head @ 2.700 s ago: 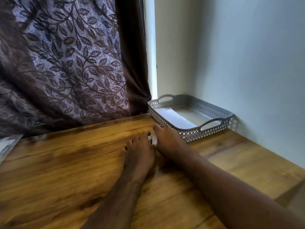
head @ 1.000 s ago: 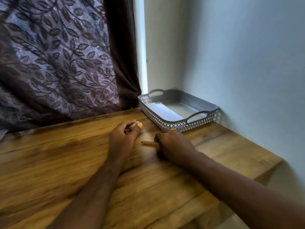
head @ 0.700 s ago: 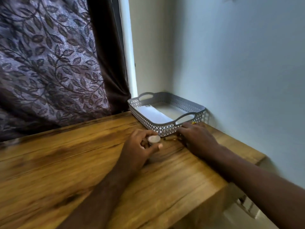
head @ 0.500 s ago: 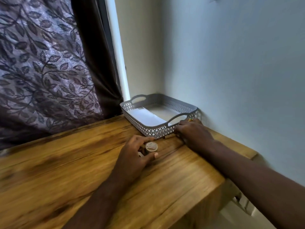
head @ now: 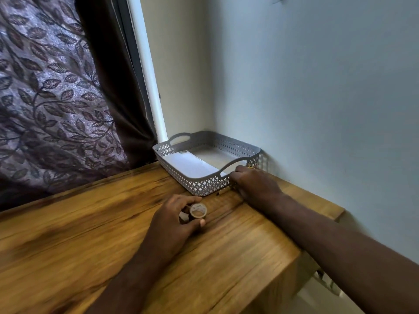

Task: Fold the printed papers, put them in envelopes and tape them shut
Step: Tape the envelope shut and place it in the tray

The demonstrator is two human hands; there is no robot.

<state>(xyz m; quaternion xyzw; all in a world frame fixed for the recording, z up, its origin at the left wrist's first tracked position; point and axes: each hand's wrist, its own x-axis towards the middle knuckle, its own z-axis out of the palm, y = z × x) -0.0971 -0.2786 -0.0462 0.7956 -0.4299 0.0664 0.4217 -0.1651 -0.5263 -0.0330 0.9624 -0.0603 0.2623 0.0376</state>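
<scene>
Left hand (head: 173,222) pinches the tape roll (head: 198,211) between thumb and fingers, low on the worktop (head: 79,234), likely ready for sealing. Right hand (head: 252,183) curls against the basket (head: 205,179) corner; its grip can't be told. A white envelope (head: 190,164) lies inside the basket.

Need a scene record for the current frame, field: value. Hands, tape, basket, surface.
left hand: thumb and fingers grip the tape roll
right hand: fingers curled at the basket's near right corner; cannot tell if it holds anything
basket: grey, perforated, on the table in the wall corner
in basket: white flat piece, envelope or paper, cannot tell
table: wood
backdrop: leaf-print curtain
</scene>
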